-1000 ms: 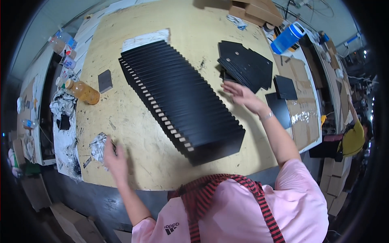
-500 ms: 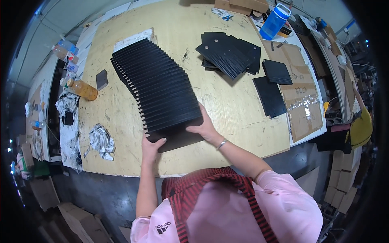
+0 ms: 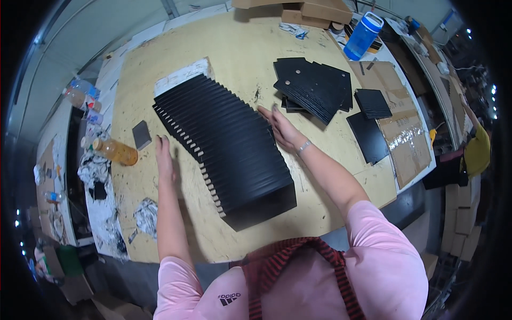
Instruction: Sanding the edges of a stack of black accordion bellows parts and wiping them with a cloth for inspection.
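Note:
A long fanned row of black plates (image 3: 226, 146) lies diagonally across the wooden table (image 3: 234, 42), each plate overlapping its neighbour. My left hand (image 3: 164, 154) is flat and open on the table at the row's left edge, fingers pointing away from me. My right hand (image 3: 281, 128) is open with fingers spread, pressed against the row's right edge. Neither hand holds anything. A white sheet (image 3: 178, 79) sticks out from under the far end of the row.
A loose heap of black plates (image 3: 312, 85) and two smaller black stacks (image 3: 372, 103) lie to the right. A blue bottle (image 3: 362, 34), brown cardboard (image 3: 408, 138), an orange bottle (image 3: 114, 152), a small grey block (image 3: 141, 134) and crumpled rags (image 3: 145, 216) are also on the table.
Both hands moved from the near end of the row up along its two sides. The camera view shifted, so the row sits closer and more central.

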Demonstrator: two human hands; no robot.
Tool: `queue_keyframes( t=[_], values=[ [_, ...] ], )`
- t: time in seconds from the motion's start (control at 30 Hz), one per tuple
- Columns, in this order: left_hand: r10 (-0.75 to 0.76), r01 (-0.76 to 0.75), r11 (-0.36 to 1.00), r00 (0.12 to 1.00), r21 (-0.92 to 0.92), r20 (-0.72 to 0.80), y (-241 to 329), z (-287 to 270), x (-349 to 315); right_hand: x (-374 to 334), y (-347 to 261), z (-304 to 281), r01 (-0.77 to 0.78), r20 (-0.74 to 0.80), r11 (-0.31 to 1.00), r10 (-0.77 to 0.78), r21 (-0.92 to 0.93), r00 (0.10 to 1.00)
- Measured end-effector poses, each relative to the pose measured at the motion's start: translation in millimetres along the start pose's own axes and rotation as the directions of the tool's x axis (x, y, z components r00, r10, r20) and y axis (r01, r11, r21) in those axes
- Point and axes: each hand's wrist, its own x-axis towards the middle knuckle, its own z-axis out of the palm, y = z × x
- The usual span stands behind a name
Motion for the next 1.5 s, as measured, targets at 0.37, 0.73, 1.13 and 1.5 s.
queue_keyframes(
  t=[0.37, 0.73, 1.13, 1.5],
  values=[
    [0.049, -0.026, 0.928, 0.997, -0.373, 0.051, -29, 3, 102, 144, -63, 66, -0.263, 0.27, 0.949, 0.303, -0.176, 0.914],
    [-0.247, 0.342, 0.865, 0.927, -0.366, 0.282, 2, 19, 96, 159, -44, 74, -0.061, -0.012, 0.818, 0.066, -0.572, 0.998],
    [-0.082, 0.073, 0.996, 0.962, 0.045, 0.26, -21, 5, -175, -81, 23, -15, -0.003, 0.145, 1.0, 0.007, -0.03, 0.989],
    [-0.144, 0.164, 0.914, 0.986, -0.37, 0.083, -45, 22, -233, -83, 67, 51, 0.045, -0.007, 0.997, -0.046, -0.065, 0.999]
  ],
)
